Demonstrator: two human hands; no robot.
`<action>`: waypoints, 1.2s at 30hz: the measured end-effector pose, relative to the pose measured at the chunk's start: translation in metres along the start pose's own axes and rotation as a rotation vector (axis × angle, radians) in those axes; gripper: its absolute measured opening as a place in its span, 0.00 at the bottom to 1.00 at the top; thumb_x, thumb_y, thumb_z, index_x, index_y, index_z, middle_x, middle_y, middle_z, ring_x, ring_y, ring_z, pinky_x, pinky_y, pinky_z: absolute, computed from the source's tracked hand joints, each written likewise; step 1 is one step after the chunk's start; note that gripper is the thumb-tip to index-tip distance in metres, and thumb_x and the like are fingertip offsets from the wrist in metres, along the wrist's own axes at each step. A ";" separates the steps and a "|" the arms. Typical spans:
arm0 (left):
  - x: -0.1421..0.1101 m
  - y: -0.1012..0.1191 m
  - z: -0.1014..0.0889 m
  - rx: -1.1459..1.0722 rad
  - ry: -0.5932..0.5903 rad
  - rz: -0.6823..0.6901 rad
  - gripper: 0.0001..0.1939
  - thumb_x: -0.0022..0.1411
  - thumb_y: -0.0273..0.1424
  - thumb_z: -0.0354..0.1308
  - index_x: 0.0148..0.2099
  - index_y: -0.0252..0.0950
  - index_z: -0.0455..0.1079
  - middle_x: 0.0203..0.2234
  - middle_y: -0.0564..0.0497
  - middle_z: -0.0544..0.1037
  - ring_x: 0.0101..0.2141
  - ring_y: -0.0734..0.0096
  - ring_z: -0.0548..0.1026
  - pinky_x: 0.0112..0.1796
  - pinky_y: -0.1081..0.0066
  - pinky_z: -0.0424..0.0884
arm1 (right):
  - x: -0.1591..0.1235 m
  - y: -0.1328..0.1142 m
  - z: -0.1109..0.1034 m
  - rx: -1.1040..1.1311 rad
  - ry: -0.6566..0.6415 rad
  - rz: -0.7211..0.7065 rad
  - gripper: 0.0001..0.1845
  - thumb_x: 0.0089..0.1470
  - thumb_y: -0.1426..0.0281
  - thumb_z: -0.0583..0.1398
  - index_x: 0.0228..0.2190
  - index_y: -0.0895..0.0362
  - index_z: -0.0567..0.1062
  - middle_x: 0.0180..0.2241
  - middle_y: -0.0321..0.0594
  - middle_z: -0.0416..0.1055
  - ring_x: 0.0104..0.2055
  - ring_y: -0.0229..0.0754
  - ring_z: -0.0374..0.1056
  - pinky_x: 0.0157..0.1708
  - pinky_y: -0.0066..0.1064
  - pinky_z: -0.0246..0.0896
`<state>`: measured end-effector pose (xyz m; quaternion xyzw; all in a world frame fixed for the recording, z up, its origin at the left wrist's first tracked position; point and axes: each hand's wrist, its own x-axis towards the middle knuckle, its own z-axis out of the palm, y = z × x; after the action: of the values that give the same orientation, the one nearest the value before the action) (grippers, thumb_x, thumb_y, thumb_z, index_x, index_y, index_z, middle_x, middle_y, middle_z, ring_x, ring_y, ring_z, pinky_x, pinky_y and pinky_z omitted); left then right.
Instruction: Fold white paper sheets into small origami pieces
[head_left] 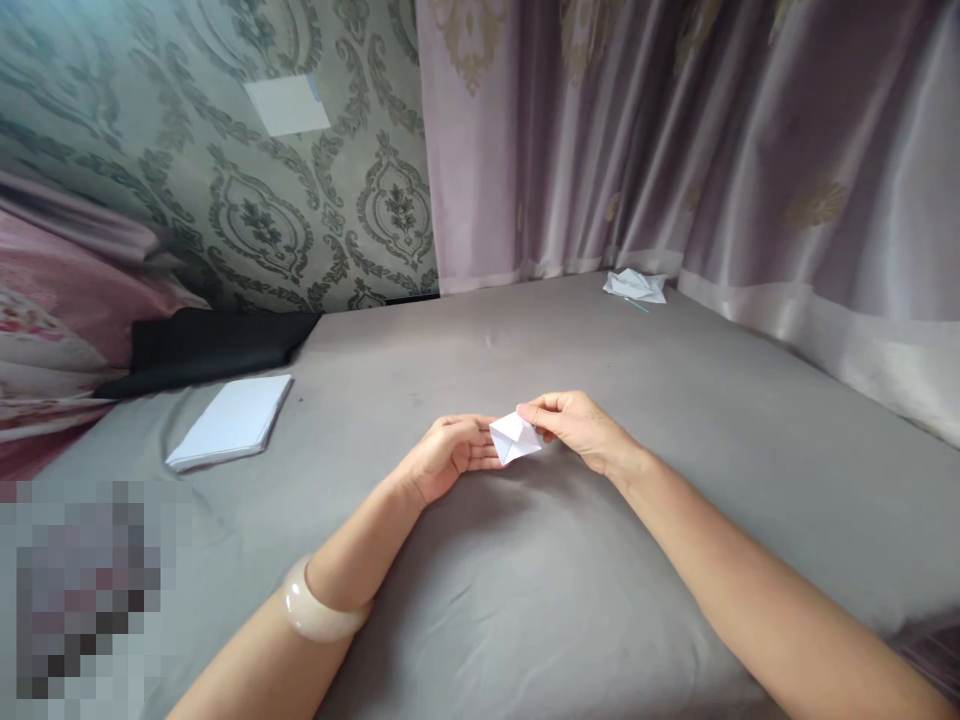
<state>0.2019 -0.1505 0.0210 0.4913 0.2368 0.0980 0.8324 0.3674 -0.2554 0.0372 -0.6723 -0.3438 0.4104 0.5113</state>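
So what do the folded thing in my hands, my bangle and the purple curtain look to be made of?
Folded piece: apparently paper, matte white with crisp creases.
Bangle: smooth, glossy cream; perhaps stone or plastic, the shine fits either.
Purple curtain: satiny fabric, perhaps synthetic; its folds catch light.

Your left arm (366,550) and right arm (742,560) slant forward and converge. Your left grip (444,455) shows its palm, fingers (481,451) stretched nearly straight to the right, thumb along the upper side. Your right grip (577,425) faces it from just beside, back upward, thumb and forefinger pinched, other fingers curled beneath.
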 end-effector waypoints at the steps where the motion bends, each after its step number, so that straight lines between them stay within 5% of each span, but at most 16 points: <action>1: 0.000 0.000 0.001 -0.007 0.004 -0.019 0.16 0.51 0.35 0.64 0.40 0.29 0.77 0.32 0.41 0.80 0.35 0.63 0.78 0.41 0.64 0.73 | -0.001 0.000 0.001 -0.016 0.002 -0.008 0.14 0.43 0.59 0.66 0.24 0.58 0.78 0.23 0.36 0.72 0.26 0.34 0.61 0.30 0.29 0.56; 7: -0.002 0.000 0.010 0.127 0.068 -0.015 0.19 0.50 0.41 0.68 0.36 0.29 0.77 0.30 0.44 0.79 0.31 0.68 0.77 0.39 0.67 0.73 | -0.009 -0.003 0.010 -0.079 -0.016 -0.126 0.13 0.46 0.60 0.64 0.27 0.58 0.79 0.29 0.40 0.77 0.33 0.39 0.70 0.34 0.29 0.61; 14: 0.001 0.001 0.004 0.047 0.194 0.125 0.19 0.49 0.39 0.69 0.39 0.31 0.77 0.32 0.44 0.79 0.33 0.68 0.77 0.38 0.68 0.72 | -0.010 -0.005 0.005 0.042 -0.183 0.009 0.21 0.49 0.53 0.63 0.38 0.55 0.81 0.41 0.44 0.77 0.43 0.44 0.70 0.34 0.31 0.63; 28: 0.002 -0.002 -0.001 0.086 0.152 0.142 0.16 0.50 0.37 0.69 0.35 0.28 0.79 0.33 0.41 0.80 0.37 0.62 0.76 0.44 0.63 0.72 | -0.007 -0.001 0.006 0.006 -0.111 -0.044 0.18 0.41 0.56 0.67 0.28 0.58 0.81 0.23 0.36 0.71 0.25 0.33 0.61 0.29 0.29 0.59; 36: 0.002 -0.004 0.004 0.187 0.169 0.145 0.17 0.49 0.39 0.68 0.36 0.30 0.79 0.30 0.44 0.79 0.32 0.67 0.75 0.36 0.68 0.71 | -0.009 -0.004 0.009 0.016 -0.096 -0.036 0.19 0.49 0.53 0.62 0.30 0.56 0.81 0.30 0.39 0.75 0.32 0.37 0.65 0.32 0.29 0.58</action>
<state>0.2052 -0.1547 0.0190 0.5728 0.2779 0.1763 0.7507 0.3556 -0.2590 0.0420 -0.6413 -0.3769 0.4357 0.5068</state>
